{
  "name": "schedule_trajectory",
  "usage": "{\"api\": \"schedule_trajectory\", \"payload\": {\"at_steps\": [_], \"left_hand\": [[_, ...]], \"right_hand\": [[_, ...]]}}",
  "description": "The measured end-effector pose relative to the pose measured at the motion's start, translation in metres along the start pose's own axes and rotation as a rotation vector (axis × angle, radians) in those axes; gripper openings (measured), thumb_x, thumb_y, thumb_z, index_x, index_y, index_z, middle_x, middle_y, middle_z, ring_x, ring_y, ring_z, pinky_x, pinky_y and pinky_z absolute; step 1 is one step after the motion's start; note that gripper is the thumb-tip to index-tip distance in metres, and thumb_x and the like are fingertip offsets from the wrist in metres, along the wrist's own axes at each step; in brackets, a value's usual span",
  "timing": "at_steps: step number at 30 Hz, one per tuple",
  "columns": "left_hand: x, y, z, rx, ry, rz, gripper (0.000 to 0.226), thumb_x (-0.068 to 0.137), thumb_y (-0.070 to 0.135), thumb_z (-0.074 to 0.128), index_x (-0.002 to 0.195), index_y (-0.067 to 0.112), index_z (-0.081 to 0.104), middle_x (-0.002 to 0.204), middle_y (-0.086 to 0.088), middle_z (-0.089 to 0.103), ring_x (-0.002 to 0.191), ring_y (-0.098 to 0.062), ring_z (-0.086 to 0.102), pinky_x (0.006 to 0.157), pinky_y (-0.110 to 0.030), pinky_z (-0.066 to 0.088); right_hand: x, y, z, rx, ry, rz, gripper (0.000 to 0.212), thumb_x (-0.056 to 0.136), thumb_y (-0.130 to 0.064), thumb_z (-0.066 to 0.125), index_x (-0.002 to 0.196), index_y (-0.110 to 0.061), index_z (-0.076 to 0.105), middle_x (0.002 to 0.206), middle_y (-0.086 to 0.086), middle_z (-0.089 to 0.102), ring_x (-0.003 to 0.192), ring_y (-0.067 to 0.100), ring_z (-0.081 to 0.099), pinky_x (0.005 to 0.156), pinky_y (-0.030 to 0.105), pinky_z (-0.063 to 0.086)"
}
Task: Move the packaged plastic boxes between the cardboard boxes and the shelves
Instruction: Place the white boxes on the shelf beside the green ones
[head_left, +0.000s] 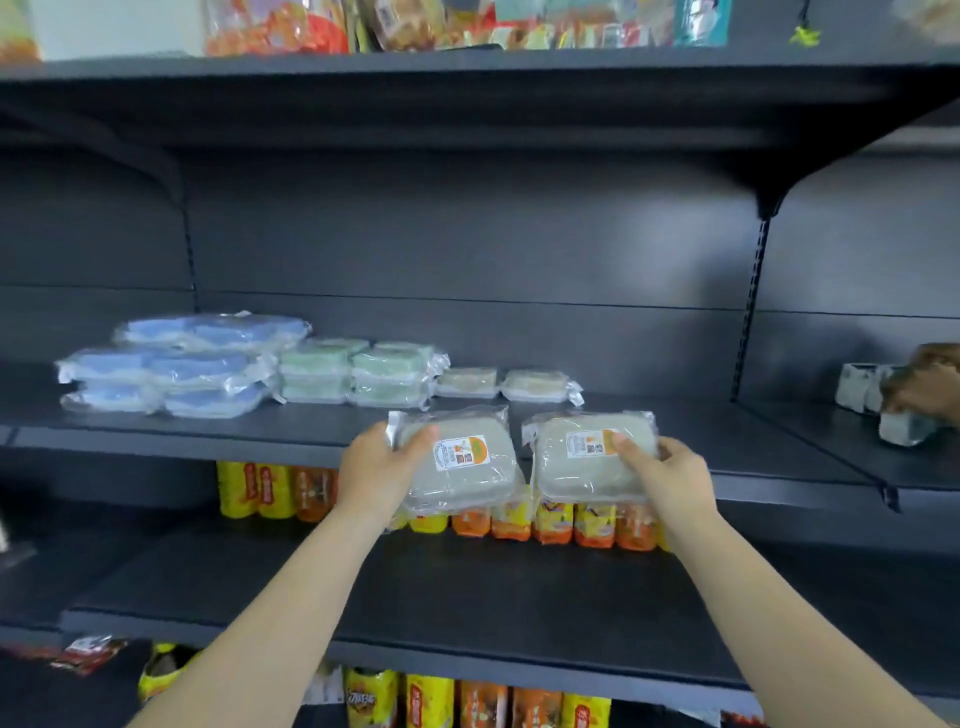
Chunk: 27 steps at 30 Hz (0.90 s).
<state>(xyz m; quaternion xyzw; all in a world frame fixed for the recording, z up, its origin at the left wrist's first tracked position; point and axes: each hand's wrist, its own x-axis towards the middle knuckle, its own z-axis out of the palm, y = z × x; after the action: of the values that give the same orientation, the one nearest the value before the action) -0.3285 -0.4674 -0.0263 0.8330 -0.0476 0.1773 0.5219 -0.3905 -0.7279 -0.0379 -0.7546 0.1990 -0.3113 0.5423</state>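
My left hand (376, 467) grips a packaged pale grey plastic box (462, 467) by its left edge, thumb on top. My right hand (667, 475) grips a second packaged grey box (576, 462) by its right edge. Both boxes are held side by side at the front edge of the dark middle shelf (208, 431). On that shelf lie stacked blue packaged boxes (171, 371), green packaged boxes (358, 374) and two beige packaged boxes (506, 384). No cardboard box is in view.
Yellow and orange snack packs (545, 519) line the shelf below, with more at the bottom (467, 701). Bagged goods (363, 23) fill the top shelf. At the far right another person's hand (924, 392) touches grey packets (872, 400). A bracket post (750, 306) divides the bays.
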Motion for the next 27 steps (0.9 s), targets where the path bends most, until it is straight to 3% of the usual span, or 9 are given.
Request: {"api": "schedule_trajectory", "payload": {"at_steps": [4,11,16,19,22,27], "left_hand": [[0.068,0.008,0.012,0.05,-0.013,0.04,0.035,0.084,0.046,0.063,0.093,0.012,0.055,0.091,-0.001,0.055,0.087,-0.021,0.051,0.07,-0.03,0.04],[0.205,0.018,0.047,0.144,-0.047,0.154,0.042,0.083,0.049,0.06,0.096,0.01,0.063,0.095,-0.003,0.065,0.083,-0.023,0.057,0.06,-0.027,0.037],[0.289,0.026,0.083,0.298,-0.077,0.256,0.047,0.083,0.053,0.057,0.095,0.008,0.062,0.094,-0.005,0.064,0.088,-0.025,0.055,0.067,-0.028,0.038],[0.326,0.023,0.109,0.365,-0.108,0.297,0.046,0.086,0.05,0.058,0.084,0.005,0.056,0.095,-0.011,0.065,0.093,-0.029,0.059,0.067,-0.029,0.038],[0.354,0.013,0.13,0.441,-0.119,0.302,0.044,0.087,0.051,0.057,0.073,0.01,0.049,0.096,-0.014,0.066,0.094,-0.031,0.06,0.065,-0.028,0.036],[0.385,-0.001,0.151,0.54,-0.183,0.278,0.055,0.09,0.054,0.05,0.099,0.002,0.062,0.106,-0.016,0.066,0.101,-0.033,0.06,0.072,-0.03,0.04]], "right_hand": [[0.049,-0.017,0.032,0.003,0.005,-0.02,0.05,0.08,-0.042,0.071,0.115,-0.007,0.062,0.108,0.006,0.065,0.097,0.025,0.06,0.085,0.035,0.047],[0.136,-0.029,0.098,-0.01,0.1,-0.034,0.046,0.08,-0.036,0.073,0.113,-0.006,0.061,0.1,0.006,0.064,0.09,0.026,0.06,0.075,0.031,0.044],[0.191,-0.035,0.133,-0.059,0.147,-0.036,0.048,0.081,-0.035,0.072,0.115,-0.002,0.061,0.105,0.01,0.064,0.097,0.029,0.06,0.084,0.037,0.048],[0.217,-0.034,0.146,-0.057,0.166,-0.002,0.038,0.079,-0.036,0.073,0.097,-0.004,0.064,0.088,0.008,0.065,0.091,0.03,0.062,0.088,0.043,0.051],[0.231,-0.028,0.155,-0.071,0.17,0.012,0.031,0.079,-0.037,0.074,0.084,-0.011,0.058,0.077,0.002,0.062,0.086,0.028,0.062,0.084,0.039,0.052],[0.249,-0.016,0.159,-0.076,0.163,0.019,0.032,0.078,-0.037,0.074,0.091,-0.01,0.064,0.081,0.002,0.066,0.086,0.025,0.064,0.081,0.034,0.051]]}}
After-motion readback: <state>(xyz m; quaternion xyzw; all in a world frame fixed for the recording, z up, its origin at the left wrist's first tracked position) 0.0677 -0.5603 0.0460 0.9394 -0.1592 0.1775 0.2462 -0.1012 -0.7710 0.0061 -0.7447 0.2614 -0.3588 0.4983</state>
